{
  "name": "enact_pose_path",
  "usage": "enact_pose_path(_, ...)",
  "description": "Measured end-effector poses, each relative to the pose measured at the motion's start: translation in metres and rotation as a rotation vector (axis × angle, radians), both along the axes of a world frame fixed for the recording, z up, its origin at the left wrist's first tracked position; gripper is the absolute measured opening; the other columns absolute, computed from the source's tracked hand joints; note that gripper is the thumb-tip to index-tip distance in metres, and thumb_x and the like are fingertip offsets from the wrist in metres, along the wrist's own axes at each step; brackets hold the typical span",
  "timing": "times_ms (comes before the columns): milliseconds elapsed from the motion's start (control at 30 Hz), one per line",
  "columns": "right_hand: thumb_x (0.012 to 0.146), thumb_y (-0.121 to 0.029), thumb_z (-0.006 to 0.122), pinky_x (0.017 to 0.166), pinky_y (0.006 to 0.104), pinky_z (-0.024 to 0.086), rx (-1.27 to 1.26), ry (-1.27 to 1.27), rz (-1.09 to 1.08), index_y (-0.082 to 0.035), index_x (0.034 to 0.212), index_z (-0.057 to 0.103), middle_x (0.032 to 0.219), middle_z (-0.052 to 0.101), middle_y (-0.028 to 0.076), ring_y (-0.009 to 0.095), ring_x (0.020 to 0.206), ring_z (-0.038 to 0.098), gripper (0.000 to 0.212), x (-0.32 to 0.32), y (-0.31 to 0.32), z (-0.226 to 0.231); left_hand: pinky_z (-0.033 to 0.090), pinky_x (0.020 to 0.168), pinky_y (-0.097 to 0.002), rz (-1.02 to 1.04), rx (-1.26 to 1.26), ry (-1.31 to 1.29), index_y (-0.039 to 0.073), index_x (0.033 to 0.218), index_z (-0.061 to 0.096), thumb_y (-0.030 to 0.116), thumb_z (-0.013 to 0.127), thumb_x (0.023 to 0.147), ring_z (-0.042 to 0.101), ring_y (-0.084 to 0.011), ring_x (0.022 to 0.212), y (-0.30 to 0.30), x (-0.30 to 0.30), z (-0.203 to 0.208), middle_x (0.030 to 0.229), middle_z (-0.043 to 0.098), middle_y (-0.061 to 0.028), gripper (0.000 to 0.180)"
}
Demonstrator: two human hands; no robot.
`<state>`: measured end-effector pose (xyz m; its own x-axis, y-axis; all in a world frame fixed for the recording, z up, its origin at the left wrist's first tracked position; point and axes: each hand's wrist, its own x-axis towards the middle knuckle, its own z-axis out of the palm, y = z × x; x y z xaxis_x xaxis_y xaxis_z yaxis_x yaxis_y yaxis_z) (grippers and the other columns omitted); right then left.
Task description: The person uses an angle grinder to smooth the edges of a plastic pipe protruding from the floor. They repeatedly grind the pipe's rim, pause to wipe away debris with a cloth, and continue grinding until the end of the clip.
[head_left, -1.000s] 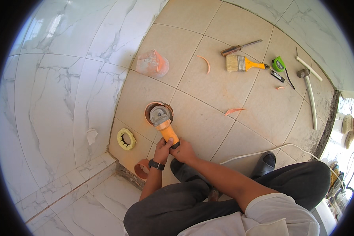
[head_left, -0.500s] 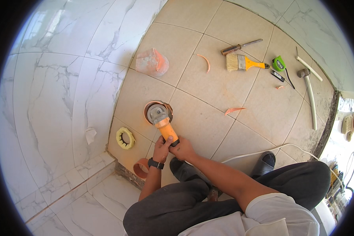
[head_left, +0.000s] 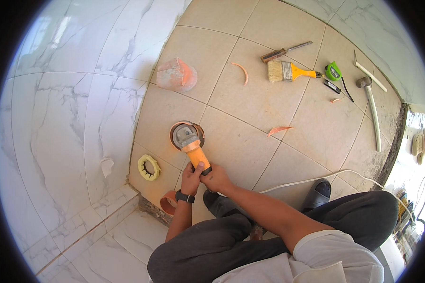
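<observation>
Left hand [head_left: 191, 178] and right hand [head_left: 216, 178] clamp the orange-and-grey angle grinder [head_left: 197, 159], which part-hides a round orange pipe [head_left: 172, 134] at their eleven o'clock.

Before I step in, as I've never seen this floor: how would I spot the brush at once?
On the tan tiled floor, look up and right in the picture from the grinder. The brush lies just below the screwdriver, handle toward the green tape measure. Unlike both, it has wide pale bristles.

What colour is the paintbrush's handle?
The handle is yellow-orange with a black tip, best seen in the head view.
</observation>
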<state>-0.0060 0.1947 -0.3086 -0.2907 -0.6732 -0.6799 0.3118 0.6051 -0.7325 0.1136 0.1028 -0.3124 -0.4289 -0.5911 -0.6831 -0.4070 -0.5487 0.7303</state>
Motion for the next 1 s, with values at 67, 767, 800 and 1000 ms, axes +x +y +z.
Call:
enact_pose_path(67, 0.078, -0.034, 0.079, 0.076, 0.046, 0.057, -0.011, 0.008, -0.001, 0.006, 0.104, 0.067, 0.087, 0.073, 0.026, 0.041, 0.086, 0.074, 0.05, 0.0018, 0.0006, -0.0015, 0.055, 0.09, -0.0314, -0.009, -0.009, 0.003, -0.003, 0.136, 0.055, 0.03, 0.067, 0.104, 0.067, -0.0163, 0.106, 0.0, -0.0007, 0.0019, 0.121, 0.068, -0.0085, 0.048)
enact_pose_path(767, 0.078, -0.036, 0.079, 0.084, 0.0499, 0.057, 0.042, 0.052, 0.014, 0.003, 0.112, 0.067, 0.097, 0.073, 0.029, 0.046, 0.097, 0.071, 0.054, 0.0025, -0.001, 0.0017, 0.056, 0.089, -0.0307, -0.002, 0.041, -0.002, -0.002, 0.135, 0.058, 0.032, 0.065, 0.105, 0.068, -0.0158, 0.103, 0.0, -0.003, 0.0051, 0.119, 0.07, -0.0074, 0.046)
enact_pose_path(800, 0.078, -0.036, 0.08, 0.084, 0.0501, 0.057, 0.044, 0.065, 0.02, 0.003, 0.112, 0.067, 0.097, 0.073, 0.029, 0.046, 0.097, 0.071, 0.054, 0.0025, -0.0008, 0.0013, 0.056, 0.089, -0.0309, -0.002, 0.042, -0.001, -0.002, 0.135, 0.058, 0.032, 0.065, 0.105, 0.068, -0.0158, 0.103, 0.0001, -0.0031, 0.0053, 0.119, 0.07, -0.0074, 0.046)
enact_pose_path(1000, 0.078, -0.037, 0.08, 0.084, 0.051, 0.056, 0.018, 0.059, 0.009, 0.004, 0.112, 0.066, 0.097, 0.072, 0.029, 0.047, 0.097, 0.071, 0.055, 0.0032, 0.0009, -0.0008, 0.056, 0.09, -0.0313, -0.03, 0.027, -0.007, -0.002, 0.136, 0.058, 0.032, 0.065, 0.105, 0.068, -0.016, 0.105, -0.0007, -0.0043, 0.0073, 0.12, 0.069, -0.0074, 0.046)
